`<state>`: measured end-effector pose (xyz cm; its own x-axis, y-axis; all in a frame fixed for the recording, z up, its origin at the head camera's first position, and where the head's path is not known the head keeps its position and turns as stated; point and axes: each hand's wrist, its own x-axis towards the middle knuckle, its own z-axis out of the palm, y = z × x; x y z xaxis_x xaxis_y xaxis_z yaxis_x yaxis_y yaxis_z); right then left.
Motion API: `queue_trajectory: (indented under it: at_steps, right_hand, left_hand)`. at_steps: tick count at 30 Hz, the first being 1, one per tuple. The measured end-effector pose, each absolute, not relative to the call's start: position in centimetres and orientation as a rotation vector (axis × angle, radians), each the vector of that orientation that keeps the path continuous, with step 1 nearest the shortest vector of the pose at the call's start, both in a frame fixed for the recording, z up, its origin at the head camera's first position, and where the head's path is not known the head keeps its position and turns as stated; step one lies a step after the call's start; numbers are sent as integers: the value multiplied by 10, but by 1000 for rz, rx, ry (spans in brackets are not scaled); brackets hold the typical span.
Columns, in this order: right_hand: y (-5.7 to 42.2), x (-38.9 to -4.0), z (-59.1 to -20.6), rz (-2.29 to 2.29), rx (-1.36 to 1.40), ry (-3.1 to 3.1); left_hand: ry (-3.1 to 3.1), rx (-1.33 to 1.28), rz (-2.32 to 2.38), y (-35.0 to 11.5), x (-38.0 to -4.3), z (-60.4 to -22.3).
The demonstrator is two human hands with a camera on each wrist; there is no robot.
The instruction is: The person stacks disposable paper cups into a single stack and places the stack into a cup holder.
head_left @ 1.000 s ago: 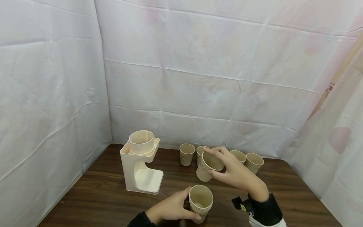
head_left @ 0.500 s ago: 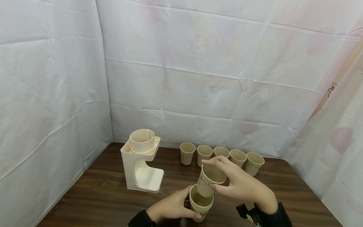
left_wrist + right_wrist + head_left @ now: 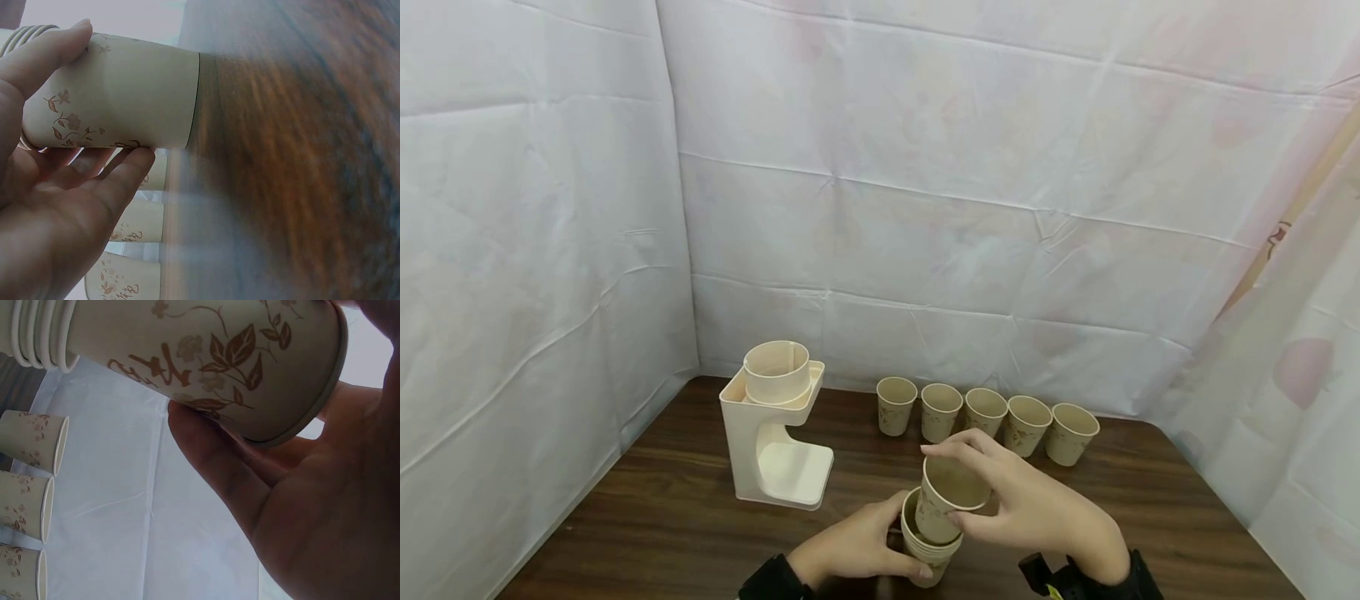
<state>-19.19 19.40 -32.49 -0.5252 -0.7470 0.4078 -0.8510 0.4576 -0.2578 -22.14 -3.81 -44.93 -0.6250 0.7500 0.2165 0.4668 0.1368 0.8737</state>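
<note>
Near the front of the table, my left hand (image 3: 865,540) grips a stack of nested paper cups (image 3: 931,557) round its side. The left wrist view shows the lowest paper cup (image 3: 131,94) with its printed flowers, standing on the wood between thumb and fingers. My right hand (image 3: 1030,504) holds another paper cup (image 3: 934,508) near its rim, thumb on one side and fingers on the other. That cup's lower part sits inside the stack's mouth, slightly tilted. In the right wrist view its wall (image 3: 244,356) rises well clear of the stacked rims (image 3: 44,331).
Several matching paper cups stand upright in a row at the back, among them the leftmost cup (image 3: 895,412) and the rightmost cup (image 3: 1071,437). To the left is a cream C-shaped plastic stand (image 3: 741,450) with a round collar (image 3: 775,387) on top. White cloth (image 3: 925,208) hangs behind the dark wooden table (image 3: 647,500).
My right hand has brought its cup toward me from in front of the row and lowered it into the stack's mouth. The left hand keeps its grip with little movement.
</note>
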Motion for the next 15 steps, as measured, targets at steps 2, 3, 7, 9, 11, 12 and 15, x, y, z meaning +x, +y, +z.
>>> queue_trajectory:
  at_steps: [2,3,7,9,11,12,15]
  right_hand:
    - [193,-191,-326,621,1377,-2497]
    - [193,-191,-327,620,1374,-2512]
    - [190,-191,-331,624,1362,-2576]
    - [189,-191,-333,629,1368,-2595]
    - [188,-192,-336,633,1386,-2604]
    - [188,-192,-337,634,1396,-2604]
    - [187,-193,-339,630,1434,-2593]
  left_hand:
    - [2147,1183,1486,-38,-221,-449]
    - [2146,1181,1488,-38,-221,-449]
    - [2148,1185,1489,-38,-220,-447]
    - [2158,1192,1483,-38,-219,-447]
    - [2158,1194,1481,-38,-219,-447]
    - [2157,1194,1479,-38,-219,-446]
    - [2159,1191,1472,-37,-219,-446]
